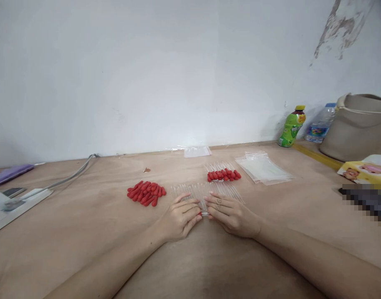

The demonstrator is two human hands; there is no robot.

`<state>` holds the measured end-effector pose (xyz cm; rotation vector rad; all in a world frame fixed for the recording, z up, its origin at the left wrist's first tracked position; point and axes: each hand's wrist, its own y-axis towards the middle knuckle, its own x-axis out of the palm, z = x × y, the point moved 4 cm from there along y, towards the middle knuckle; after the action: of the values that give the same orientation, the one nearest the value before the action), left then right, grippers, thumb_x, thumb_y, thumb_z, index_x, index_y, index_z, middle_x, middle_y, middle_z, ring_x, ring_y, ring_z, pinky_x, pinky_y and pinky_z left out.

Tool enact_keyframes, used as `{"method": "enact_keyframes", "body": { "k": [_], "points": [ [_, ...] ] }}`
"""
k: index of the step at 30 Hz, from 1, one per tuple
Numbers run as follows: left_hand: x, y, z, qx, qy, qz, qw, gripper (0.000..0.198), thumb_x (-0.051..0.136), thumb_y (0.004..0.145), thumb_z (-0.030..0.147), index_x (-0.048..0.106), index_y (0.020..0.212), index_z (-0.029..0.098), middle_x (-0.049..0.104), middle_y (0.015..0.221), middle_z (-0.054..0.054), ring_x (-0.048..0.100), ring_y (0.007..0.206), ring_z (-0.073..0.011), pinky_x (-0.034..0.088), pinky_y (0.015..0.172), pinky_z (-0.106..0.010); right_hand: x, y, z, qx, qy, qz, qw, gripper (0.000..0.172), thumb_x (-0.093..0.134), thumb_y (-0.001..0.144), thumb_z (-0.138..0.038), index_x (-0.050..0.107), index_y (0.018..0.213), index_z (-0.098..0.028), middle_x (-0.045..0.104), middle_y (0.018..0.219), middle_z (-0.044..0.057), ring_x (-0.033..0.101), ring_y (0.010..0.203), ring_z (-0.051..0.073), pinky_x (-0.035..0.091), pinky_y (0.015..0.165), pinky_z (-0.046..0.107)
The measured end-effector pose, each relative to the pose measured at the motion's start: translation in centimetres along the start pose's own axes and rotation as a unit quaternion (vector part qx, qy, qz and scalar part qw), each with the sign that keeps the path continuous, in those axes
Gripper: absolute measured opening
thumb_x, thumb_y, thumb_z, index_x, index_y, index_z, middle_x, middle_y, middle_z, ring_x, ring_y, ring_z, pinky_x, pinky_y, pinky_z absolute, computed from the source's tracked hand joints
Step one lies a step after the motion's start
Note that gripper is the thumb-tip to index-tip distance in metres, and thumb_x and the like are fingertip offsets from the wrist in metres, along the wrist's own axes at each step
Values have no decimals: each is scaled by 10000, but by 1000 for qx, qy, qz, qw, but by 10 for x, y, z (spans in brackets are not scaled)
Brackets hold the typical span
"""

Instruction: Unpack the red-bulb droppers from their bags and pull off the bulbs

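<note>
A row of clear thin tubes [193, 191] lies on the table under my two hands. My left hand [181, 216] rests over their near left part, thumb and fingers closed on a red rubber bulb [200, 214] of which only a bit shows. Opposite it, my right hand [232, 214] has its fingers curled over the tubes, with another bit of red bulb [210, 216] at its fingertips; its thumb is hidden. A pile of loose red rubber bulbs [146, 192] sits to the left. Behind the row, droppers with red bulbs [224, 175] lie side by side, their clear tubes pointing away.
Clear plastic bags [265, 168] are stacked at the right, with another bag [197, 152] by the wall. Farther right stand a green bottle [292, 126], a water bottle [321, 124] and a grey-beige bucket [358, 124]. A grey cable [74, 173] runs along the left.
</note>
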<state>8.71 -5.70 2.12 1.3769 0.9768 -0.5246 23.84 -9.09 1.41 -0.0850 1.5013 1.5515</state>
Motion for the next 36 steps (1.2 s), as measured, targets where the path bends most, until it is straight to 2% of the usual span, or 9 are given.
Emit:
{"method": "enact_keyframes", "body": {
  "k": [11, 17, 23, 32, 36],
  "points": [
    [-3, -4, 0, -6, -35, 0, 999, 118, 454, 836, 148, 560, 887, 160, 677, 799, -22, 581, 996, -158, 365, 969, -352, -1, -4, -2, -32, -31, -20, 999, 157, 507, 820, -119, 604, 934, -70, 655, 968, 102, 572, 992, 182, 425, 981, 363],
    [-4, -5, -1, -4, -43, 9, 999, 122, 446, 852, 185, 559, 885, 152, 678, 848, -55, 595, 979, -164, 424, 911, -325, -7, -3, -2, -51, -32, -2, 998, 167, 490, 825, -108, 603, 943, -72, 654, 975, 108, 563, 1011, 184, 455, 950, 347],
    [-2, -8, -5, -17, -70, 9, 997, 125, 443, 854, 173, 563, 890, 162, 676, 878, -52, 580, 1008, -160, 415, 929, -327, -7, -4, -1, -78, -40, -16, 996, 180, 473, 824, -87, 599, 949, -59, 646, 995, 125, 573, 989, 188, 456, 946, 358],
    [-3, -7, -1, -9, -84, 12, 996, 144, 437, 856, 162, 563, 926, 154, 669, 924, -68, 582, 998, -150, 438, 914, -304, -7, -4, -1, -59, -25, -5, 998, 204, 424, 846, -96, 583, 973, -96, 643, 1005, 111, 553, 1023, 182, 451, 939, 391],
    [-14, -13, -17, 22, -35, 40, 998, 164, 432, 843, 138, 585, 897, 162, 666, 944, -60, 576, 1005, -160, 428, 920, -320, -7, -10, 9, -17, 1, 30, 999, 197, 455, 836, -113, 570, 996, -109, 640, 1006, 103, 554, 1013, 174, 452, 921, 380]
  ]
}}
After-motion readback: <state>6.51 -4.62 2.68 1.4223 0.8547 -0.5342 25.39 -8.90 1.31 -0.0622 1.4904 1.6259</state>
